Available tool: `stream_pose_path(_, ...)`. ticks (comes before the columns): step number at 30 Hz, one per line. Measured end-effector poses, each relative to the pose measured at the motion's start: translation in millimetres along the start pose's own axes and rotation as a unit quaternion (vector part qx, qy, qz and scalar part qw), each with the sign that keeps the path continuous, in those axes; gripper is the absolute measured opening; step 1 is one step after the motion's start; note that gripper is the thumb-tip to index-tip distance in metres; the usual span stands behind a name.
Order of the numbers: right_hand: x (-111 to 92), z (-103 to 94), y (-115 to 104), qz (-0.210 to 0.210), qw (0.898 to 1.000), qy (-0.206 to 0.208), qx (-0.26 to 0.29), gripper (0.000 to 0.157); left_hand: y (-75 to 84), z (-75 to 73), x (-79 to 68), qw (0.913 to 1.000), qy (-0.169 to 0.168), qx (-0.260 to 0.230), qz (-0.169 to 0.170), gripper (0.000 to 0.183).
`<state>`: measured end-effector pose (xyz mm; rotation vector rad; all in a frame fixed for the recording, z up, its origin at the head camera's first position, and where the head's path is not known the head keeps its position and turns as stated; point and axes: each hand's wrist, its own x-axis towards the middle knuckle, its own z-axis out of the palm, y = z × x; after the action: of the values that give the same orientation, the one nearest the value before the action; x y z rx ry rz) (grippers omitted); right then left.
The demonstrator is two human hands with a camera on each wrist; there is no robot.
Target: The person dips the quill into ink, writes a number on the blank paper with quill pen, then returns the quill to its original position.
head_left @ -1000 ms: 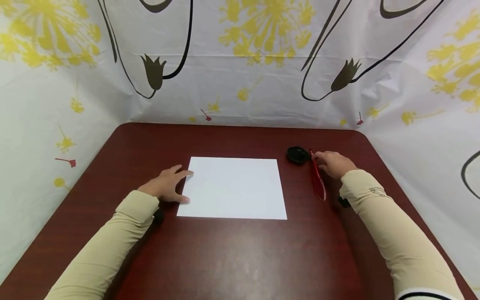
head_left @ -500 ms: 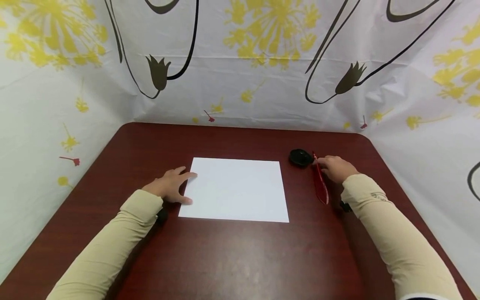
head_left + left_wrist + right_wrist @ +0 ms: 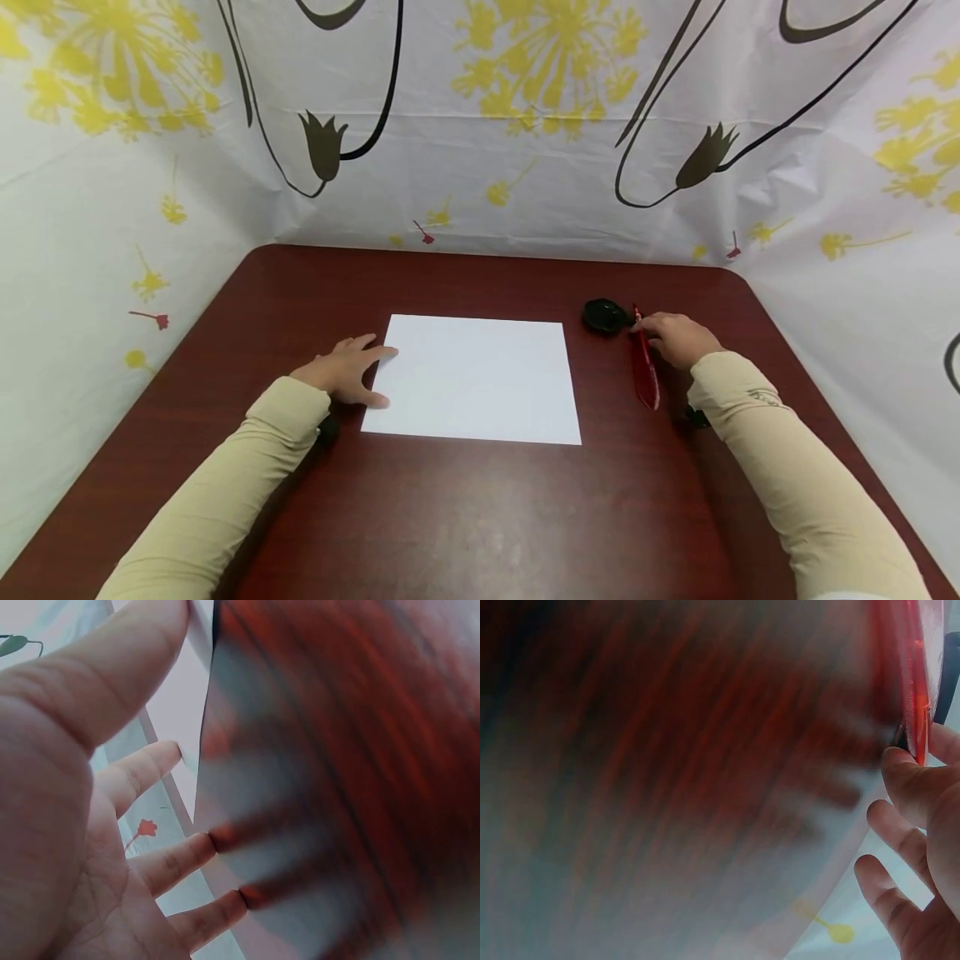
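A white sheet of paper (image 3: pixel 476 379) lies on the dark red-brown table. My left hand (image 3: pixel 345 372) rests at its left edge, thumb and fingers spread, tips of the thumb and a finger on the paper. On the right, a thin red see-through plastic thing (image 3: pixel 645 367) stands or leans edge-on; its kind is unclear. Thumb and forefinger of my right hand (image 3: pixel 678 337) pinch its far end, one on each side in the right wrist view. Left of it lies a round black thing (image 3: pixel 603 317) with a short stem towards my fingertips. Whether I touch the stem is unclear.
The reddish-brown table (image 3: pixel 465 517) has rounded far corners. White cloth (image 3: pixel 480 150) with yellow flowers and dark stems hangs behind and at both sides. Black wrist-worn pieces show under both sleeves.
The head view has shifted slightly. My right fingertips have come a little nearer along the red plastic thing, one finger crossing over it. The left hand and paper have stayed in place.
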<state>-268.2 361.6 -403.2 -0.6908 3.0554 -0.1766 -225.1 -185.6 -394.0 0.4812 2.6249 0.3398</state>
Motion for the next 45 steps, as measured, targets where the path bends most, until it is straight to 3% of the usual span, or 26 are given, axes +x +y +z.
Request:
stream_pose_path(16,-3.5,2.3,2.4,-0.001,0.999,0.034,0.005,0.029,0.8,-0.6,-1.0,1.0000,-0.001,0.002,0.001,0.088)
stream_pose_path(24,-7.9,6.8,8.5,-0.001,0.997,0.051,0.055,0.030,3.6,-0.9,-2.1,1.0000,-0.003,-0.001,0.001,0.089)
stream_pose_path(30,-8.9,11.5,10.5,-0.008,0.993,0.089,0.083,0.029,2.8,0.1,-2.6,1.0000,0.003,-0.004,0.003,0.088)
stream_pose_path(36,-11.3,16.9,1.1,-0.032,0.991,0.091,0.097,0.027,-1.2,8.4,-7.7,0.9998,-0.019,-0.004,-0.002,0.088)
stream_pose_path(45,-1.5,-3.3,-14.1,-0.046,0.983,0.139,0.112,0.032,3.8,-2.0,-3.1,1.0000,0.004,0.000,0.000,0.088)
